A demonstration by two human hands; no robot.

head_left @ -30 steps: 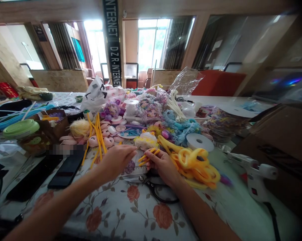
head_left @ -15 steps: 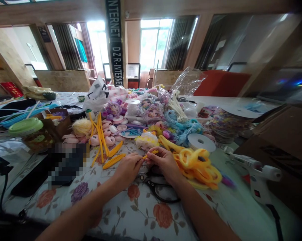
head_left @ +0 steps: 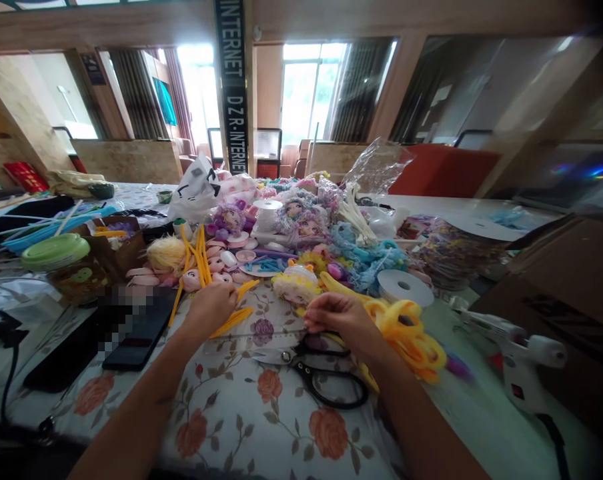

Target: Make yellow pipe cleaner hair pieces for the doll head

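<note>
Yellow pipe cleaners (head_left: pixel 234 319), short cut bits, lie on the floral tablecloth (head_left: pixel 261 427) under the left hand (head_left: pixel 210 305), whose fingers curl round them. Right hand (head_left: pixel 339 313) is pinched closed beside the looped yellow pile (head_left: pixel 406 333); contents can't tell. Risk, imo: bits slip into the clutter, or a wrist snags the scissors (head_left: pixel 314 377) just below. Room: big windows, wood partitions.

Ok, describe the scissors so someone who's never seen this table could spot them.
On the flowered tablecloth, look between the left hand and the right hand. The scissors lie flat close beside the right one, blades pointing left. Black loop handles set them apart from the soft, bright craft pieces around.
</note>
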